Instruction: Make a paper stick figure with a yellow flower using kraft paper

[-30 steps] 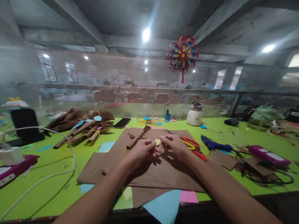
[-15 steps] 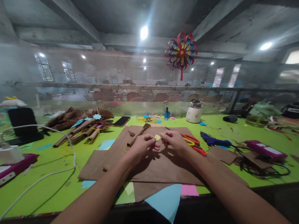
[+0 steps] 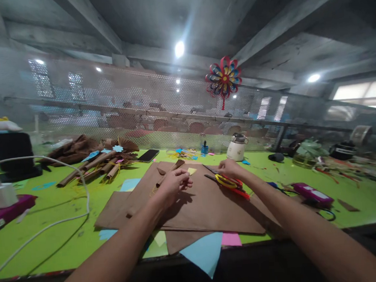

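My left grip [image 3: 175, 186] is narrow, thumb and fingertips pinching a small pale-yellow piece of paper [image 3: 192, 171] near the middle of my view. My right grip [image 3: 230, 168] is at the scissors with yellow and red handles [image 3: 226, 181], fingers curled down; I cannot tell whether they are closed around them or only resting there. The scissors' two metal blades point left, spread apart, toward the paper piece.

Just beyond my left grip lies a brown rolled-paper tube with a frayed far end [image 3: 171, 172]. Under all of this spread the flat, stacked brown paper sheets [image 3: 205, 208]. At their near side, a pointed light-blue paper sheet [image 3: 204, 253] hangs over the edge of the bright green surface [image 3: 62, 240], with a pink paper piece [image 3: 232, 239] just to its right.

On the far side stand a white bottle with a dark lid [image 3: 236, 149] and, left of it, a small blue bottle [image 3: 204, 149]. Farther left lie a flat black phone [image 3: 148, 155] and a heap of brown paper rolls with yellow strings [image 3: 102, 167].
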Demonstrator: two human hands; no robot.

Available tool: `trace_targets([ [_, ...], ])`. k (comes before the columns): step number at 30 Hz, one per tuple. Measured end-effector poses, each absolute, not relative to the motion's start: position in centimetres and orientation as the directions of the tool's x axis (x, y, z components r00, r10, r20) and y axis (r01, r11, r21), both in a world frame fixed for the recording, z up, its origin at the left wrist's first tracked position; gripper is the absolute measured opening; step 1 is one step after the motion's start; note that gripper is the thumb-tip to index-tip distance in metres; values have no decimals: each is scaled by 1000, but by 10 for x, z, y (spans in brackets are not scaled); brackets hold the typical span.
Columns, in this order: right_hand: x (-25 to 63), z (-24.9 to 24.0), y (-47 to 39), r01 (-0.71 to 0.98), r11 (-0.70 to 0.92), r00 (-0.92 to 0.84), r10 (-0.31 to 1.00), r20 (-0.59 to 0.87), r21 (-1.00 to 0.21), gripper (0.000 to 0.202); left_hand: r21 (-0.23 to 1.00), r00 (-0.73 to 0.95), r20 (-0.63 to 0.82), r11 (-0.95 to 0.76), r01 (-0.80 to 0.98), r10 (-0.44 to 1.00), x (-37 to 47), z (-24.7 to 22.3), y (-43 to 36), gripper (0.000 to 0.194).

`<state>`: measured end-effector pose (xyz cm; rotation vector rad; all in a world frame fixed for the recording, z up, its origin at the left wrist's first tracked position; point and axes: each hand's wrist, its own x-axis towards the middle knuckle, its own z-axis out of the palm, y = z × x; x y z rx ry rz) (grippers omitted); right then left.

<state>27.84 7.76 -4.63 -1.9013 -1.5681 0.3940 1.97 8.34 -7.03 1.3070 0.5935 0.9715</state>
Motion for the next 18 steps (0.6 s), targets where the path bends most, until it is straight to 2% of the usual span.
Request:
trace_targets([
  [2, 286, -48, 77, 832, -157, 227, 972, 67, -532, 11, 965, 500, 158, -26, -261, 851, 18, -68, 83, 18],
  [3, 289, -49, 77, 855, -177, 217, 976, 27, -487, 16, 964, 503, 157, -22, -264, 850, 17, -67, 82, 18],
  [8, 296, -48, 86, 908, -195, 175, 981, -87, -370, 65, 964, 532, 165, -22, -265, 831, 18, -60, 76, 20],
  [10, 300, -48, 92, 904, -219, 178, 973, -144, -367, 74, 966, 530, 171, -36, -256, 830, 18, -57, 73, 21],
  [12, 303, -51, 96, 891, -248, 179, 962, -206, -381, 70, 966, 522, 175, -43, -255, 835, 18, -53, 70, 23],
  [14, 307, -57, 98, 876, -261, 175, 955, -238, -405, 55, 965, 517, 183, -52, -258, 836, 16, -48, 67, 23],
  [18, 311, -64, 99, 863, -244, 176, 966, -190, -443, 26, 954, 489, 207, -63, -294, 847, 12, -40, 65, 20],
])
